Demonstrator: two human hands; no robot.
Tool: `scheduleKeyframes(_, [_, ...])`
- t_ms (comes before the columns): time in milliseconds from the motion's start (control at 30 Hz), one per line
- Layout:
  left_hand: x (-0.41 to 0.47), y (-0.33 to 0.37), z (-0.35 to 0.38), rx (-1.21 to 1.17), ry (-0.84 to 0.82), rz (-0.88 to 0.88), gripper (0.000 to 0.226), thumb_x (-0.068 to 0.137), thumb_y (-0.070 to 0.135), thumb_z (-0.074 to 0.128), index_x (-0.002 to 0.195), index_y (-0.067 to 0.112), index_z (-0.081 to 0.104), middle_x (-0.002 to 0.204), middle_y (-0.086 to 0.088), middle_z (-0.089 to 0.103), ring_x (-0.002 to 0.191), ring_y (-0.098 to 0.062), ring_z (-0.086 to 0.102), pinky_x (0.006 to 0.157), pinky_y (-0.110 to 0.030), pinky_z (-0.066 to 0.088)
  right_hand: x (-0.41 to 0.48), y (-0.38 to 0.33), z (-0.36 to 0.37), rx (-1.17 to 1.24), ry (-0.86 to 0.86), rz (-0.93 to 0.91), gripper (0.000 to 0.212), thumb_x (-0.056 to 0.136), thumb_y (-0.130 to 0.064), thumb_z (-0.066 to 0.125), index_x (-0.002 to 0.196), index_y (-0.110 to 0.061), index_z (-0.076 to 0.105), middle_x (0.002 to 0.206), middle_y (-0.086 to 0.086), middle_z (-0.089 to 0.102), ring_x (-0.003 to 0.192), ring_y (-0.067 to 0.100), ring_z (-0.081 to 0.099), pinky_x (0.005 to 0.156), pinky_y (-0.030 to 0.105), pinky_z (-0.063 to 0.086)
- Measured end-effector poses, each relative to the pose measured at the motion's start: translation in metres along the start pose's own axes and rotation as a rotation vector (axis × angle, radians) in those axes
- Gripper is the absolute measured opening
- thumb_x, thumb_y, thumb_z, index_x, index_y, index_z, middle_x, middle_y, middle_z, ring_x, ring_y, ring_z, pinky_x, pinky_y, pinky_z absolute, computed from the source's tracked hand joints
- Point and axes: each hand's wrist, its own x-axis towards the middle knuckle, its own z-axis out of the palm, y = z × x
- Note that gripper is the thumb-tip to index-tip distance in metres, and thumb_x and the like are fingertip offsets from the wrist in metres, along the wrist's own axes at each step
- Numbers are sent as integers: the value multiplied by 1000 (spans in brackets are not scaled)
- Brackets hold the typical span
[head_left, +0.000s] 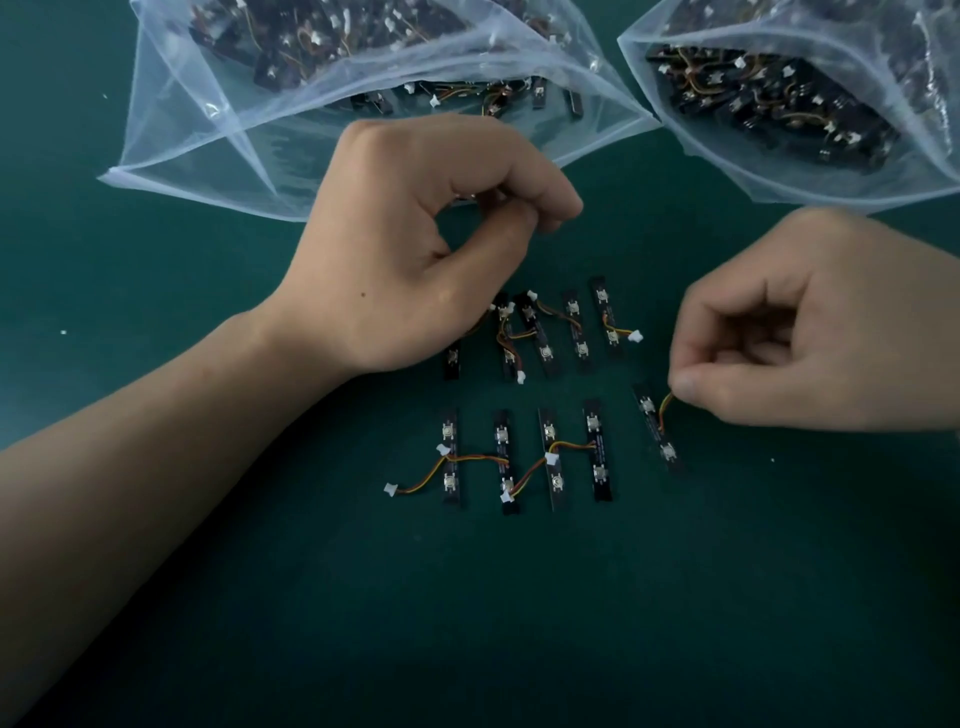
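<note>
In the head view, a strip board is seen lying tilted on the green mat, just right of the lower row of like boards. Its wire is pinched between thumb and forefinger of the right hand. The left hand is held over the left end of the upper row, fingers curled and thumb tip pressed to forefinger tip, with nothing visible between them. A left bag and a right bag, both clear and filled with boards, are laid open behind. The board could be dragged further askew if the wire is tugged or released under tension, and the row's spacing would be lost. The upper row could also be swept out of line if the left wrist is shifted carelessly
</note>
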Motion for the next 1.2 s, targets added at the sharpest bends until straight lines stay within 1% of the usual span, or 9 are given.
scheduleKeyframes(100, [0, 0, 0, 7, 8, -7, 29, 90, -10, 60, 101, 10, 79, 94, 7, 74, 86, 4, 64, 79, -13, 42, 2, -1, 4, -64, 17, -21, 7, 72, -33, 72, 65, -34, 71, 52, -17, 57, 38, 4, 45, 45, 2, 30])
scheduleKeyframes(267, [0, 0, 0, 10, 5, -15, 30, 90, -11, 60, 101, 10, 79, 93, 4, 75, 86, 1, 66, 78, -13, 43, 2, -3, 4, -51, 18, -4, 11, 72, -43, 65, 66, -35, 70, 53, -16, 58, 38, 6, 46, 45, 3, 30])
scheduleKeyframes(733, [1, 3, -1, 23, 5, -31, 28, 90, -10, 60, 100, 8, 79, 92, 3, 76, 86, -1, 68, 77, -13, 43, 3, -3, 8, -20, 89, -5, 15, 73, -44, 68, 65, -32, 70, 53, -16, 58, 40, 5, 48, 46, 3, 29])
scheduleKeyframes(833, [1, 3, 0, 25, 8, -28, 28, 89, -11, 60, 99, 8, 79, 92, 2, 76, 85, -2, 67, 77, -13, 43, 3, -3, 9, -7, 98, -3, 10, 72, -35, 75, 63, -32, 70, 52, -16, 58, 39, 4, 47, 45, 2, 29])
scheduleKeyframes(900, [2, 3, 0, 23, 11, -25, 29, 89, -11, 60, 98, 8, 79, 91, 1, 76, 85, -1, 67, 77, -13, 43, 3, -3, 10, -18, 83, -9, 13, 71, -28, 77, 61, -34, 70, 51, -17, 58, 39, 3, 47, 45, 2, 29])
scheduleKeyframes(967, [2, 2, 0, 20, 13, -19, 29, 89, -11, 60, 98, 8, 79, 90, 1, 76, 84, 0, 66, 77, -13, 43, 3, -3, 9, -39, 54, -15, 13, 70, -26, 77, 62, -34, 71, 51, -20, 57, 38, 2, 47, 45, 1, 29])
scheduleKeyframes(1067, [2, 2, 0, 13, 16, -15, 29, 89, -11, 60, 98, 9, 79, 91, 3, 76, 84, 4, 64, 77, -12, 43, 1, -1, 6, -37, 22, -36, 9, 74, -31, 77, 67, -35, 74, 52, -21, 57, 38, 6, 45, 45, 4, 30])
scheduleKeyframes(1133, [3, 3, 0, 8, 20, -15, 29, 89, -11, 60, 98, 9, 79, 91, 5, 75, 84, 5, 64, 77, -12, 43, 1, 2, 4, -9, 26, -41, 8, 76, -42, 75, 71, -37, 74, 56, -14, 60, 39, 9, 44, 45, 7, 31])
scheduleKeyframes(1200, [3, 4, 0, -1, 22, -16, 29, 89, -11, 60, 98, 9, 79, 90, 6, 74, 83, 4, 65, 77, -12, 44, 0, 6, 2, 9, 55, -46, 12, 76, -48, 72, 73, -36, 73, 57, -10, 60, 40, 8, 44, 45, 7, 30])
